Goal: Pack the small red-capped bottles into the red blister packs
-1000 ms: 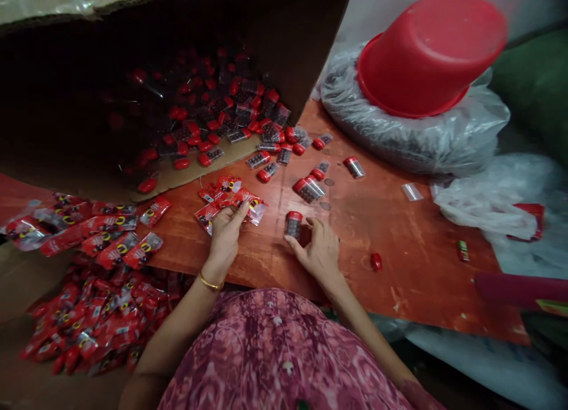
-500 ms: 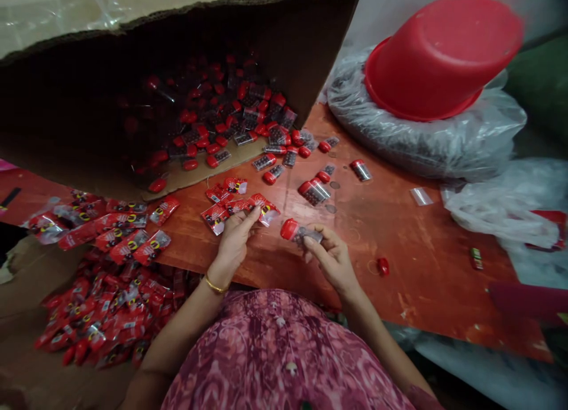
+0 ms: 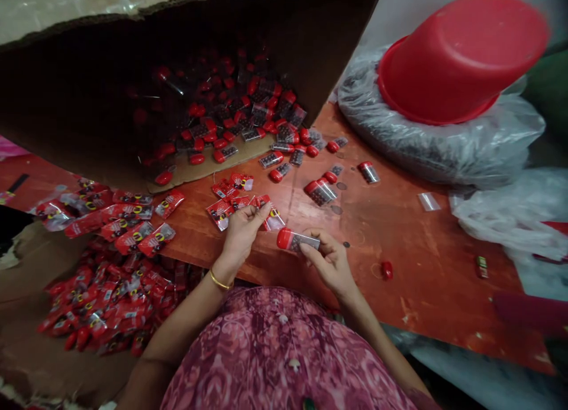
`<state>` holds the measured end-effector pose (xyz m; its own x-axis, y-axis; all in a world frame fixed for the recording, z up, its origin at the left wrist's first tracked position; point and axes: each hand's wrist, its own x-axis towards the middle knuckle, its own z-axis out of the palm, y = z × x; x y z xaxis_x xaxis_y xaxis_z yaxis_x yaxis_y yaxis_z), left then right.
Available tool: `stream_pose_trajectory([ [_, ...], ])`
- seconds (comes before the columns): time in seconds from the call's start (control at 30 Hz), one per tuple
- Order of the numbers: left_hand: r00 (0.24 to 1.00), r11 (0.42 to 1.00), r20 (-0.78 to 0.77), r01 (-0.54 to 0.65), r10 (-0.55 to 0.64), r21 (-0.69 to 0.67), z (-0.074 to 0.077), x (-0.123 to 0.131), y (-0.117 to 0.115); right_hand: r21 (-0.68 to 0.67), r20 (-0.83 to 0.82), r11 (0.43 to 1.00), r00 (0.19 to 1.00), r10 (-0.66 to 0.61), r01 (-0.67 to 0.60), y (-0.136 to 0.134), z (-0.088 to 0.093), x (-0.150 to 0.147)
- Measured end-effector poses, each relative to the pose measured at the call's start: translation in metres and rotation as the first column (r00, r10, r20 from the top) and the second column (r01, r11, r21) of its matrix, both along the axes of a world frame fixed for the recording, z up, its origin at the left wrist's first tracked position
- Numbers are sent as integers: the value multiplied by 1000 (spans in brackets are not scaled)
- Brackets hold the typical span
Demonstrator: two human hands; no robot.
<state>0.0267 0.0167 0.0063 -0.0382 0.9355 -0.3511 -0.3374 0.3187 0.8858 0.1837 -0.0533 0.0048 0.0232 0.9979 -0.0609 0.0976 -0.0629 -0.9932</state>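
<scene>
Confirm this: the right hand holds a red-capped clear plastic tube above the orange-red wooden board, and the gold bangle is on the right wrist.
Wrong wrist: the head view shows the gold bangle on the left wrist. The right hand does hold the red-capped clear plastic tube above the orange-red wooden board.

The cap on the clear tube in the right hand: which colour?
The rounded plastic cap of the clear tube is bright red; head view.
</scene>
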Motion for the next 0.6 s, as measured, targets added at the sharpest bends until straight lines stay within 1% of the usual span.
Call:
stream_pose_trajectory([
  [0.13,996,999,80,29,-26,-40,3,2,0,-2,-14,1000,1000,3,-3,-2,1,-4],
  [0.23,994,997,99,52,-45,-65,3,2,0,-33,-40,999,999,0,-1,-1,1,-6],
  [0.37,997,998,50,52,-51,-23,-1,0,-1,-87,-93,996,996,-18,9,0,1,-7],
  [0.43,999,999,16,35,-35,-4,-5,-2,-1,-83,-107,997,994,-19,10,-1,1,-6],
  [0.53,999,999,-13,31,-32,-31,-7,-3,-2,-61,-107,998,994,-20,14,-2,1,-7],
  [0.6,999,997,-10,45,-46,-55,-4,-3,-3,-54,-99,998,994,-40,35,-1,1,-7],
])
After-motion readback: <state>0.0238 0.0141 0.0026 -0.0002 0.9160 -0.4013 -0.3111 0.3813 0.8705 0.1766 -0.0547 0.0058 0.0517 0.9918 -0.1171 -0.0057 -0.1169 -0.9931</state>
